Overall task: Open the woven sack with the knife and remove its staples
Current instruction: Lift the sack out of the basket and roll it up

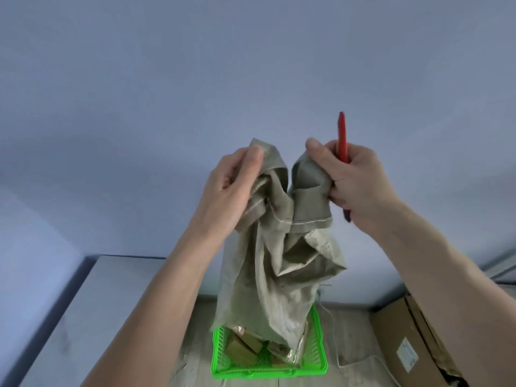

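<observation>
My left hand (231, 185) grips the woven sack (273, 275) bunched; my right hand (351, 180) grips sack and red knife (342, 138), above the green basket (315, 370).

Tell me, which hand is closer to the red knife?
Right. The right hand grips the red knife along with the sack; the left hand holds the sack's other side, away from the knife.

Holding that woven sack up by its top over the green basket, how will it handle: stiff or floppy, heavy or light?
Likely floppy: the woven sack crumples and folds between the left hand and right hand. Probably light now, as it hangs slack. Its mouth droops into the green basket, so it may snag there.
</observation>
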